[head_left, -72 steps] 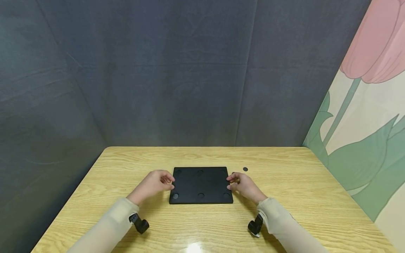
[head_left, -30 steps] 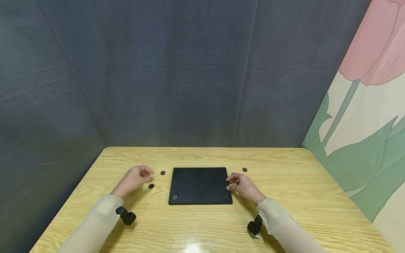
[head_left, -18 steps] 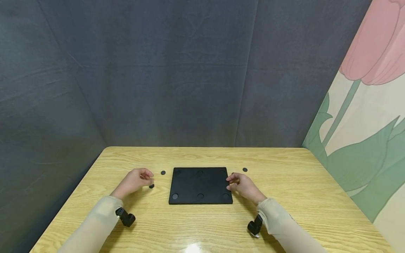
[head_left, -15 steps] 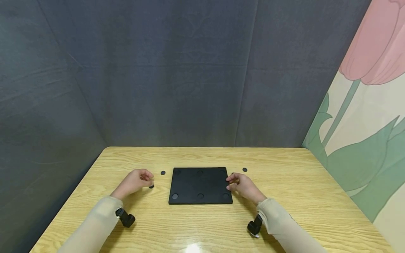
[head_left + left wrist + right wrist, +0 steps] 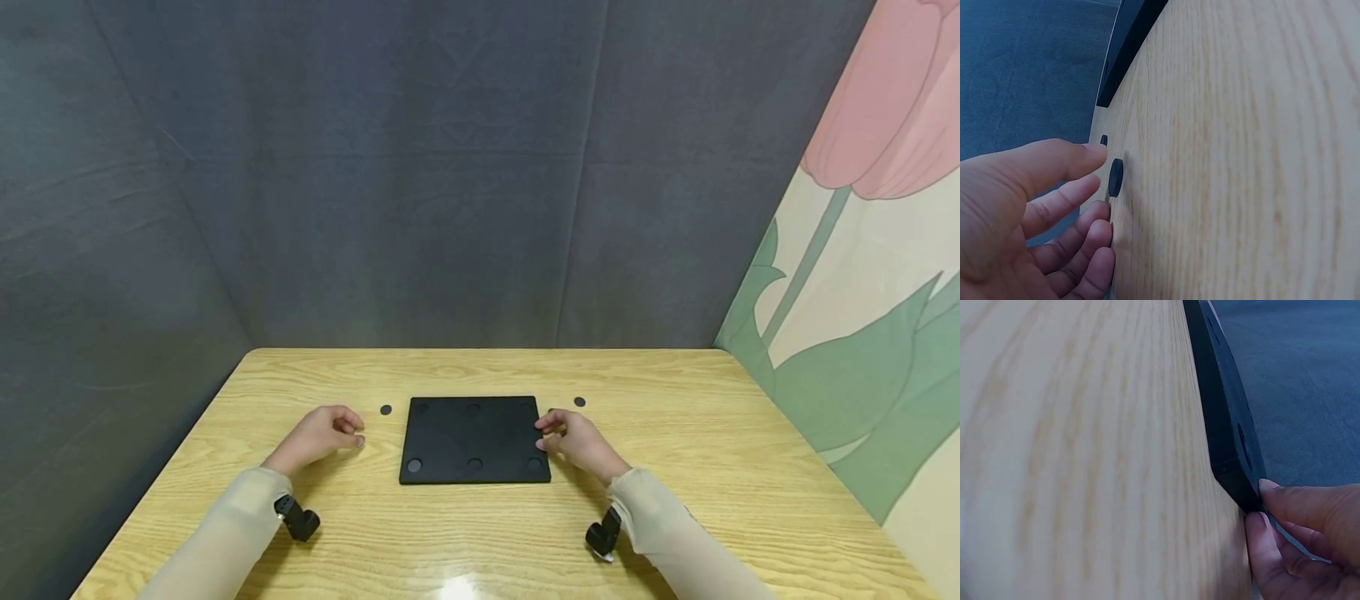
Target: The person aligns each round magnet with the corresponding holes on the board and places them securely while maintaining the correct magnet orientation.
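A black rectangular board (image 5: 474, 437) with shallow round recesses lies flat on the wooden table; its front-left recess looks greyer than the others. To its left, my left hand (image 5: 322, 433) holds a small black disc (image 5: 1115, 177) at the tips of thumb and index finger, close above the wood. The other left fingers are curled loosely. My right hand (image 5: 577, 439) pinches the board's right edge, and in the right wrist view its thumb lies against the top near the corner. Another disc (image 5: 386, 410) rests on the table beyond my left hand.
One more disc (image 5: 580, 402) lies behind my right hand, with a dark spot beside the knuckles, partly hidden. A dark curtain (image 5: 420, 183) hangs behind the table, and a tulip-patterned panel (image 5: 862, 350) stands on the right.
My left hand has left the board's left edge, moved left to the nearer disc and closed its fingertips on it. The right hand stays on the board, which has barely moved.
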### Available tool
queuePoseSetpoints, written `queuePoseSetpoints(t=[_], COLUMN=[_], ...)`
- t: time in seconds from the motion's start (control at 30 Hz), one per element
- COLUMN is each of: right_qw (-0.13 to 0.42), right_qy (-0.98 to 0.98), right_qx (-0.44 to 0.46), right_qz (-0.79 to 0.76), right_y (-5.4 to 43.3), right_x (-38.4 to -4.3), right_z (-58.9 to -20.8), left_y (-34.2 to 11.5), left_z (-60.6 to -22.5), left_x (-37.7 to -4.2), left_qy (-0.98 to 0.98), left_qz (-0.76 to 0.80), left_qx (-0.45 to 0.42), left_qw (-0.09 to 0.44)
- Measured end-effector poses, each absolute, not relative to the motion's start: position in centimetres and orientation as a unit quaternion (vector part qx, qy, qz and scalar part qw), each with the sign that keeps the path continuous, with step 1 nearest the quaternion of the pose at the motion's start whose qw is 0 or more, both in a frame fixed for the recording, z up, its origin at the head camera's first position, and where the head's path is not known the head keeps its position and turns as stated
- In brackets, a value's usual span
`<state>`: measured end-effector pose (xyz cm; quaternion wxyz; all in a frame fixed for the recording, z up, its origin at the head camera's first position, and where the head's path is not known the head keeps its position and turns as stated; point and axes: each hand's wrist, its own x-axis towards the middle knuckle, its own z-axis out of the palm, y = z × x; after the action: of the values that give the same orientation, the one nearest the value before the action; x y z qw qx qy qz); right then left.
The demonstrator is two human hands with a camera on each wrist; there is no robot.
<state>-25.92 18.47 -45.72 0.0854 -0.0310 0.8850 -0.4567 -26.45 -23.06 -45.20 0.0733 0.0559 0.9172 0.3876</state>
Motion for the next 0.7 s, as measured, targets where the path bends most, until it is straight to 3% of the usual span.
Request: queuePoseSetpoints(t=[0.7], right_qw=[0.083], right_qy=[0.883], right_qx=[-0.038], right_qz=[-0.461], right_y=[18.59], right_x=[-25.83], right_z=[-45.72], left_y=[-22.73], left_z=[-45.20], left_x=[-26.31], left_qy=[0.922], left_qz=[0.373], left_qx=[0.044], left_qw=[0.092])
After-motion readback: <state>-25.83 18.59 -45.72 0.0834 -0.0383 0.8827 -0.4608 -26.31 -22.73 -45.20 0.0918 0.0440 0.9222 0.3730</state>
